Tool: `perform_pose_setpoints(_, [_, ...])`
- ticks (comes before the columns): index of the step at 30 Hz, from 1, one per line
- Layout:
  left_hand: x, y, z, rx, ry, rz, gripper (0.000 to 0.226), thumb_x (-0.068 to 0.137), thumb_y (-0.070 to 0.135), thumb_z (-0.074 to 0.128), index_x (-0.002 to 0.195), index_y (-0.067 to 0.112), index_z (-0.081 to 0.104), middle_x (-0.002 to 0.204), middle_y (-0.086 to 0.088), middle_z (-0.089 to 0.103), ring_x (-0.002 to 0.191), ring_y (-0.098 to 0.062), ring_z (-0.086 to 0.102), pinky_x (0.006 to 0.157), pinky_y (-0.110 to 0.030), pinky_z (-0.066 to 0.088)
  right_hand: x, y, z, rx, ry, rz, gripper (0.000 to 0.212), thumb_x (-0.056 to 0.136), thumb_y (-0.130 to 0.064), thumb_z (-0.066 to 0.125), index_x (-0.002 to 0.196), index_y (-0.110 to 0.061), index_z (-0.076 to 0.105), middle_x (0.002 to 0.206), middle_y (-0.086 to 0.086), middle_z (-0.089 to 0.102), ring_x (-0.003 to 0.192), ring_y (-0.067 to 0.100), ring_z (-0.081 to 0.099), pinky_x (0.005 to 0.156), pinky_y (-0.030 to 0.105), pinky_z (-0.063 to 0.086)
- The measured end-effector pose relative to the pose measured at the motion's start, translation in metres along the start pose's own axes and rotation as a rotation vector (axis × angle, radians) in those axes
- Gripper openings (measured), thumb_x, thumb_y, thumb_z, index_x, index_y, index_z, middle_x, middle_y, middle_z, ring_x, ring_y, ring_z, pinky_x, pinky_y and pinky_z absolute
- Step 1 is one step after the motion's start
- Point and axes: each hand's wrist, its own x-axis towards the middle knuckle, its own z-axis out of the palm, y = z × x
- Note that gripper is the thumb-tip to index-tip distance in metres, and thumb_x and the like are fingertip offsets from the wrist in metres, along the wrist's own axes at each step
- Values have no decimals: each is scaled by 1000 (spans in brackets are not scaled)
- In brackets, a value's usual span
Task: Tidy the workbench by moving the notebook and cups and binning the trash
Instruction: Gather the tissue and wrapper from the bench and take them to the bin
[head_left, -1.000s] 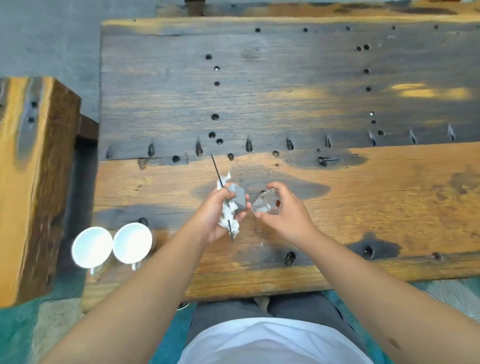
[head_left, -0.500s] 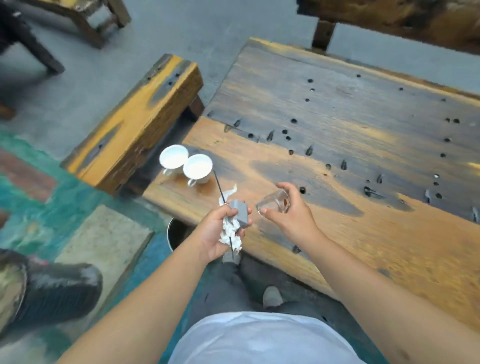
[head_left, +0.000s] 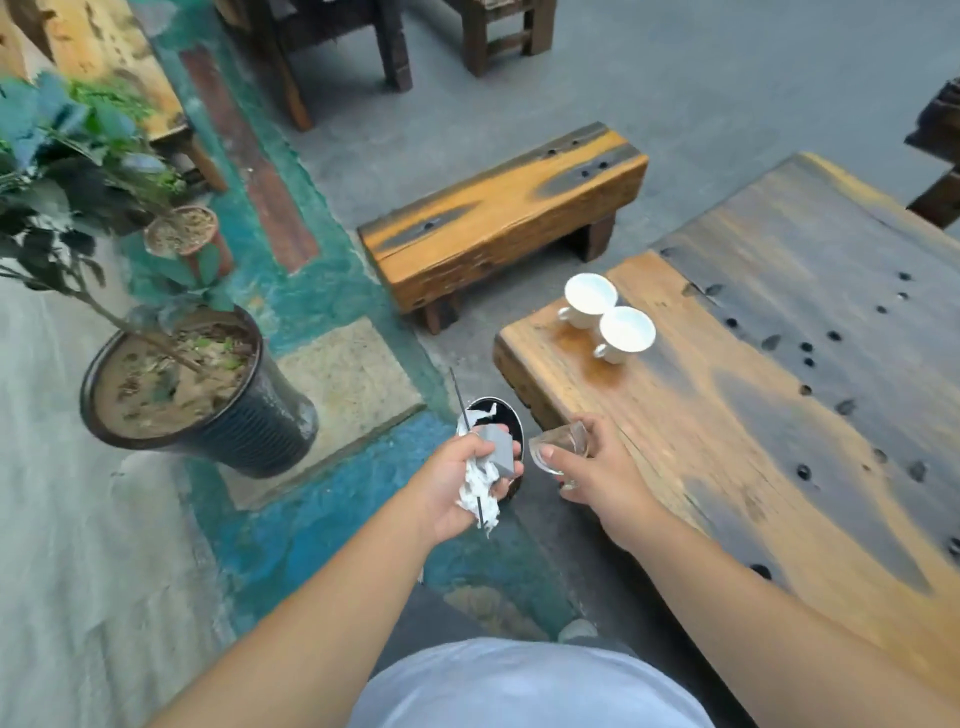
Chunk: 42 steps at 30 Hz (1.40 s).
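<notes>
Crumpled white tissue, grey block, thin stick: soft, light, bunched in your left hand over bin. Right hand pinches fragile, slippery glass by rim, beside bench edge; grip its wall.

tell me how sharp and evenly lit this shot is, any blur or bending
Head view: soft, even daylight, no hard shadows or glare; wide-angle bending curves the workbench edge and bench; plant leaves at the left are smeared; left hand, right hand and white cups are fairly crisp.
</notes>
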Motion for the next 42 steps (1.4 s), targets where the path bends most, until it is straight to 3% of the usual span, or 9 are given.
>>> perform_pose_setpoints(4, [17,36,-54,32,33,-30,27,93,4,40,113,6,58,87,-11,72,66,-22,70,50,-23,49,26,0,55,54,0,93,37,82,-23,78,110,-30,54,101,-5,66,68,8,65,70,37,54])
perform_pose_setpoints(14, [134,75,-140,141,57,-172,24,93,1,43,109,6,60,83,-10,74,66,-22,70,51,-24,51,128,55,131,238,157,284,45,67,-35,78,105,-25,56,89,-1,66,61,12,60,59,29,52])
perform_pose_setpoints(20, [281,20,-196,209,173,-226,19,92,0,46,105,8,58,76,-13,68,60,-22,68,46,-23,47,247,177,134,195,218,411,45,66,-40,79,102,-23,57,90,2,69,62,13,61,58,28,51])
perform_pose_setpoints(26, [429,-60,-251,258,190,-220,12,95,5,44,101,11,53,83,-11,60,56,-19,59,41,-20,34,357,323,121,194,324,564,33,88,-25,71,108,-5,56,86,14,59,48,13,49,43,21,42])
perform_pose_setpoints(30, [491,-93,-270,231,197,-227,9,93,7,50,95,13,56,86,-12,61,61,-20,59,44,-20,43,404,365,117,250,392,638,23,87,-30,72,94,-16,56,83,6,59,60,14,54,56,25,54])
perform_pose_setpoints(34, [538,-118,-280,392,315,-168,10,86,11,59,95,14,59,92,-12,64,80,-28,64,71,-31,53,438,392,124,272,479,695,28,86,-29,74,96,-8,59,79,8,56,61,15,53,56,26,51])
perform_pose_setpoints(36, [556,-127,-282,544,395,-201,36,81,18,61,115,10,56,111,-15,65,102,-31,64,91,-41,53,453,402,131,342,521,722,23,88,-28,72,96,-9,62,80,6,62,63,16,58,53,25,48])
perform_pose_setpoints(38, [572,-135,-284,535,462,-240,54,78,18,61,130,8,51,122,-17,63,109,-35,63,96,-45,52,468,412,137,417,538,737,16,90,-26,69,95,-11,64,82,5,66,64,17,63,51,24,45])
perform_pose_setpoints(42, [598,-146,-288,332,540,-342,50,83,11,56,132,7,50,120,-23,63,101,-41,66,90,-51,54,490,435,137,436,542,779,19,92,-26,67,102,-11,64,86,10,69,62,21,63,51,27,47])
